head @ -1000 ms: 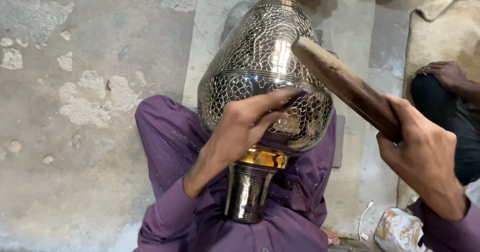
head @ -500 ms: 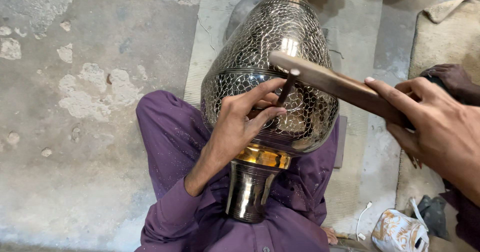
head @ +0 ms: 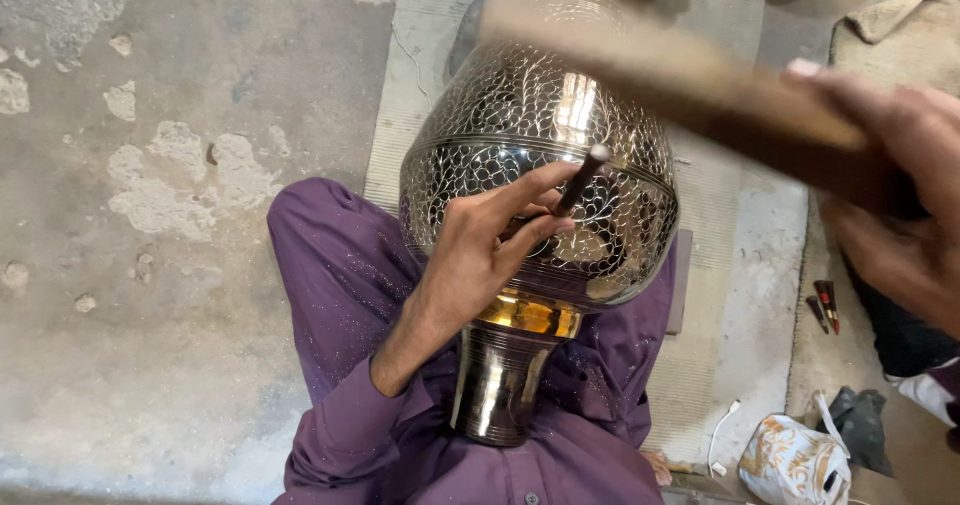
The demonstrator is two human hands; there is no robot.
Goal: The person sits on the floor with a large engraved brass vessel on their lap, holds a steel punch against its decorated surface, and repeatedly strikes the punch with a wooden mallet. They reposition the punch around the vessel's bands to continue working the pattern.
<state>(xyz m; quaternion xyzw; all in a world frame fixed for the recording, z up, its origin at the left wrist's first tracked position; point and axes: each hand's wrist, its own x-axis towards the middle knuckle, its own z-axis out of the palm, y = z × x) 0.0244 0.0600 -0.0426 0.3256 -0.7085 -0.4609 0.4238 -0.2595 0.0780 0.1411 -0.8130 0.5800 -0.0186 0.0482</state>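
Vase (head: 540, 155): silver metal, cut all over with a fine scale-like lattice; plain ringed bands across the widest part; gold collar below the belly and gold neck at the far end; dark, mirror-bright foot.
Punch (head: 583, 179): dark rod, paler tip.
Mallet (head: 680, 75): brown wood, blurred.
Clothing (head: 340, 295): purple, dusted with pale specks.
Floor (head: 150, 115): grey concrete with whitish, chipped patches.
Mat (head: 420, 95): pale beige, finely ribbed.
Bag (head: 795, 465): white with gold swirling print.
Small tools (head: 822, 305): red and black.
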